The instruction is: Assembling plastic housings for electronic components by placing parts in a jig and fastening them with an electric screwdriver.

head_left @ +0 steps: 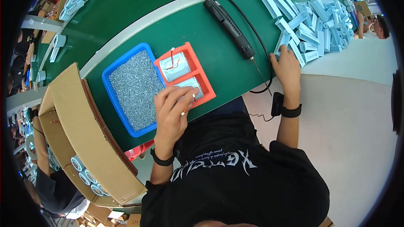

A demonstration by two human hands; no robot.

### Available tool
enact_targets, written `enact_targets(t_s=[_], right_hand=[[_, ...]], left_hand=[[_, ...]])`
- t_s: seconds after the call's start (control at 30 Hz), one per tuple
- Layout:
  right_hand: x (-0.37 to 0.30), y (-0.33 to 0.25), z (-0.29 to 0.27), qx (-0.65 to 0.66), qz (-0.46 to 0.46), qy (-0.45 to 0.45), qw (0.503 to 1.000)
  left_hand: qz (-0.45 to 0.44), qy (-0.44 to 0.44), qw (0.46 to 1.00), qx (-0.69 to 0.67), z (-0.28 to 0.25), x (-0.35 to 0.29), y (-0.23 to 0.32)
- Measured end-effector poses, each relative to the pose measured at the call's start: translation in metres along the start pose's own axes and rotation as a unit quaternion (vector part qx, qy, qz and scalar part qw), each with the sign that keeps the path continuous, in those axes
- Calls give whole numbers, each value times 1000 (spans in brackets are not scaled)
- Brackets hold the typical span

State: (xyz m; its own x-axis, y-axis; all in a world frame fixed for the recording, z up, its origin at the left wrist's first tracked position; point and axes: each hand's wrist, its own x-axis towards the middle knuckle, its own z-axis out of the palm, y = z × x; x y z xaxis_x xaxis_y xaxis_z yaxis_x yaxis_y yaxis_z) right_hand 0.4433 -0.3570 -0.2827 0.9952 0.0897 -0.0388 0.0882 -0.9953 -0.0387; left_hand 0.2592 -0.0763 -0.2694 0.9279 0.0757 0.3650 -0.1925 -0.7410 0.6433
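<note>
An orange-red tray (206,80) with two compartments lies on the green table. In its far compartment sits a light-blue cylindrical housing (176,67) with thin wires and a small connector on top. The near compartment bears a second light-blue housing (189,83), partly covered by my left hand (170,109). My left fingers curve over this housing, with a small white connector beside the fingertips. To the right, my right hand (287,67) grips a light-blue channel-shaped plastic piece (282,41) at the near edge of a pile, its fingertips partly hiding it.
A blue tray (107,75) full of small screws adjoins the orange-red one. A black electric screwdriver (229,27) with a cable lies between tray and pile (322,21). An open cardboard box (94,138) holding several round parts stands at the left. Other people work beyond it.
</note>
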Motion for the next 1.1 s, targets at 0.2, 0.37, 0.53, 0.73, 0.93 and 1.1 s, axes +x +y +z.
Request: enact_targets(t_s=[0.2, 0.37, 0.53, 0.73, 0.93, 1.1], right_hand=[[-5, -2, -4, 62, -5, 49, 997], [2, 0, -15, -9, -14, -32, 999], [3, -11, -33, 206, -38, 40, 977], [-3, -51, -41, 572, -386, 120, 713], [-21, -107, -28, 704, -395, -298, 509], [-31, -129, -38, 663, -394, -304, 560]], left_hand=[[12, -39, 999, -36, -9, 13, 1], [-13, -103, 992, -78, -16, 18, -4], [-98, -95, 976, -170, -17, 15, 0], [-81, -91, 966, -229, -26, 18, -2], [-117, -57, 946, -298, -18, 14, 2], [-134, 8, 928, -347, -10, 4, 4]])
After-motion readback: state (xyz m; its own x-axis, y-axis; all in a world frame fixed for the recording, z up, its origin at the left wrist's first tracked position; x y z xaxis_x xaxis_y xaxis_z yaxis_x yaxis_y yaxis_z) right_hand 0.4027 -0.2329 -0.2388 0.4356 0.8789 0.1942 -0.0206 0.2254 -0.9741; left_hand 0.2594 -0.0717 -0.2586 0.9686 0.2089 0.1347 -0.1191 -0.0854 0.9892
